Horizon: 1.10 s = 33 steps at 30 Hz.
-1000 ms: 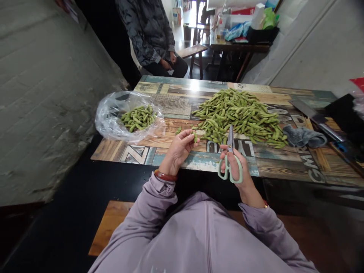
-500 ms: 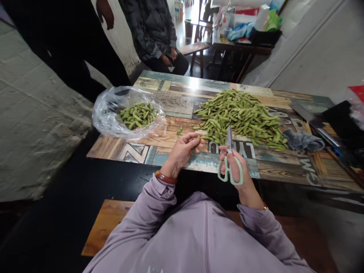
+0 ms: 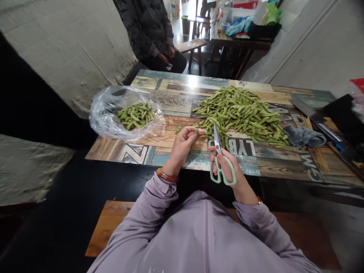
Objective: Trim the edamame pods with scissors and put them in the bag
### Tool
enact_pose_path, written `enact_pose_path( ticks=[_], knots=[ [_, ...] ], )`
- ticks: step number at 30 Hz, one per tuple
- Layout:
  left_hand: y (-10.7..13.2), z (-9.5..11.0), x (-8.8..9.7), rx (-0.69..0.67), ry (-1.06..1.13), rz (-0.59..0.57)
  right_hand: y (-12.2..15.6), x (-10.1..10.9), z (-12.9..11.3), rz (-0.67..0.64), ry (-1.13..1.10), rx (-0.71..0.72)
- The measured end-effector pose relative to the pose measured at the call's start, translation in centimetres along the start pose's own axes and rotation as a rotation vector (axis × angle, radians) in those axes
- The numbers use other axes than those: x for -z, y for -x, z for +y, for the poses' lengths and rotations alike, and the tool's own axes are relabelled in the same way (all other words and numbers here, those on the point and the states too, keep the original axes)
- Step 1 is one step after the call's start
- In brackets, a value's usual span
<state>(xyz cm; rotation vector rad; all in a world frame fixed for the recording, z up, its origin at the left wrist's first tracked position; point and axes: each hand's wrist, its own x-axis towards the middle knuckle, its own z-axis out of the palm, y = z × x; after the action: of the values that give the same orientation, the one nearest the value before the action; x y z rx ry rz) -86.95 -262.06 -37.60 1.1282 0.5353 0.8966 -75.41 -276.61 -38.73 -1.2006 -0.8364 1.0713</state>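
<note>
My left hand pinches one green edamame pod just above the table's near edge. My right hand grips pale green-handled scissors, blades pointing up and away, close to the right of the pod. Behind both hands lies a big pile of edamame pods on the patterned table. A clear plastic bag holding more pods sits to the left. One loose pod lies between the bag and my left hand.
A grey cloth and a long knife lie at the table's right. A person in a dark patterned jacket sits on a bench beyond the far end. A cluttered table stands behind. A rough wall runs along the left.
My right hand and the scissors have shifted left toward the pod in my left hand. A dark-clothed person who stood at the left half a second ago is gone from view.
</note>
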Motion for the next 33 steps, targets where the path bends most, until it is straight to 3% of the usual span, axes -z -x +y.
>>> enact_pose_path(
  ticks=[6,16,22,33],
  knots=[
    [-0.3,0.9,0.2,-0.119,-0.203,0.045,-0.3,0.4,0.5,-0.017,-0.02,0.014],
    [2.3,1.3,0.8,0.104,-0.07,-0.021,0.3,0.4,-0.5,-0.129,0.048,0.032],
    [2.5,1.3,0.8,0.143,-0.077,-0.027,1.4,0.3,-0.8,-0.106,0.044,-0.078],
    [3.9,1.9,-0.1,0.215,-0.198,-0.077,3.0,1.1,-0.2,-0.153,0.479,0.093]
  ],
)
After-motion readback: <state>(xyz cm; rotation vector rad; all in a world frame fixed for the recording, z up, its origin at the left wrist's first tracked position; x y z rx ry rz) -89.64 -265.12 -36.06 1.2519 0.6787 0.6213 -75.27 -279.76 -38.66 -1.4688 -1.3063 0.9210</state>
